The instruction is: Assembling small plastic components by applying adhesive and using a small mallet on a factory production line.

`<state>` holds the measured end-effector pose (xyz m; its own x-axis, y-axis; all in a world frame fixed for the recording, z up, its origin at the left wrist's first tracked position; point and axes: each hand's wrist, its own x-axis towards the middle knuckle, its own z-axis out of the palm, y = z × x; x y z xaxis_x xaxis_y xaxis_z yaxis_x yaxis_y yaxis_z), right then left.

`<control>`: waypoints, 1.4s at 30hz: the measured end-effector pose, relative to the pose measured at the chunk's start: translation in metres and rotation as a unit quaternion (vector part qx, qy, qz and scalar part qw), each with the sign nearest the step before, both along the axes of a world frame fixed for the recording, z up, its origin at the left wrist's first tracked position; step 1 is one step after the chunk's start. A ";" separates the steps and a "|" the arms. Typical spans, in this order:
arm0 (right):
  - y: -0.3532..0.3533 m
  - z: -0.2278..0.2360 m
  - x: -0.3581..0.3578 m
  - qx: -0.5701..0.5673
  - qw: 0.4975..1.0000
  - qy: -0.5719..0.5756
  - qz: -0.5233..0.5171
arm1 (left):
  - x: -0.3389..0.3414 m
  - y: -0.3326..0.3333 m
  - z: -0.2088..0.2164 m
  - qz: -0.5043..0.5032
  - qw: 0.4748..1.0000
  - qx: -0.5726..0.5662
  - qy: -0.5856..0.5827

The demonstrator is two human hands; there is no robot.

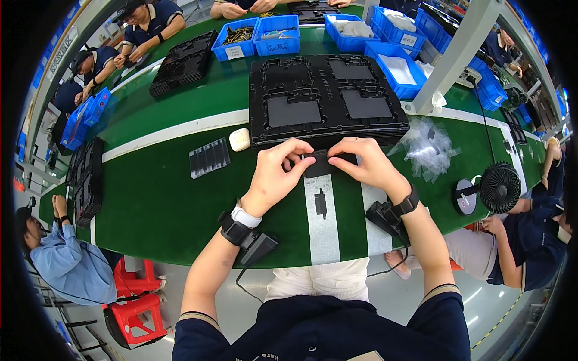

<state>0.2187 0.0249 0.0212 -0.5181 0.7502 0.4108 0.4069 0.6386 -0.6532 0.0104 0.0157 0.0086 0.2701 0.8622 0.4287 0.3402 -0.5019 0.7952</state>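
Observation:
Between both hands is a small flat black rectangular piece (317,165), just in front of the black moulded tray stack (328,129). My left hand (280,171) pinches its left side between thumb and fingers. At its upper right edge, the thumb and fingertips of my right hand (366,163) close on it. Below the piece, a thin black cut-out shape (320,204) lies on a pale strip (323,243) across the green table. The tray's recesses hold dark flat panels (293,111). A clear sheet with black strips (209,159) lies left of my left hand.
A white rounded case (239,139) sits beside the tray stack. Clear film scraps (428,150) are heaped at right, near a small black fan (500,186). Blue bins (277,36) and a grey post (454,57) stand behind. Cabled black devices are at both wrists. Other people sit around.

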 end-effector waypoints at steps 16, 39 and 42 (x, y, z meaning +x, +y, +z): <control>-0.010 0.012 0.001 0.151 0.985 -0.073 -0.032 | -0.004 0.001 0.005 -0.022 0.999 0.012 0.026; -0.011 -0.006 -0.015 0.014 0.993 0.111 -0.039 | 0.003 -0.005 -0.003 -0.005 1.000 0.010 -0.011; -0.008 -0.009 -0.012 0.080 0.991 0.092 -0.048 | 0.005 -0.006 0.000 0.009 1.000 0.028 -0.002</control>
